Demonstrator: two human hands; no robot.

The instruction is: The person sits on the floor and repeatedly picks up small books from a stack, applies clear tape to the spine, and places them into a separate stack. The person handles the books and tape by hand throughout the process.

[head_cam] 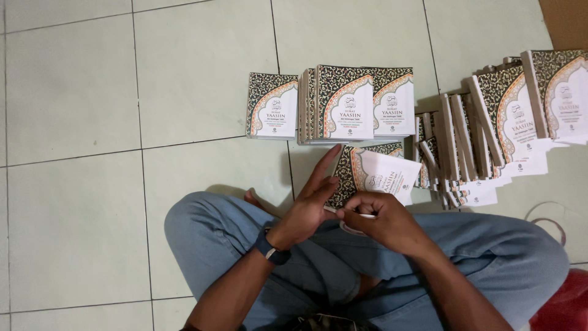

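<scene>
A single thin booklet with a dark floral cover and white arched panel (271, 106) lies on the pale green tiled floor (73, 92), beside a stack of the same booklets (355, 104). Over the lap, the left hand (309, 205) has its fingers straight and together against a matching booklet (376, 175), which the right hand (380, 220) pinches at its lower edge. Further right, a slumped row of booklets (490, 135) leans.

- my arms are bare from the wrists up to the bottom edge of the view, no sleeves showing.
- on my left wrist sits a dark blue-black watch band (271, 247), snug, with a small pale patch on it.
- my legs are in light blue jeans (490, 251), the cloth soft and creased, with folds at the knees.
- low in the view, a scrap of dark patterned shirt (327, 322).
- my foot (254, 199) is bare.
</scene>
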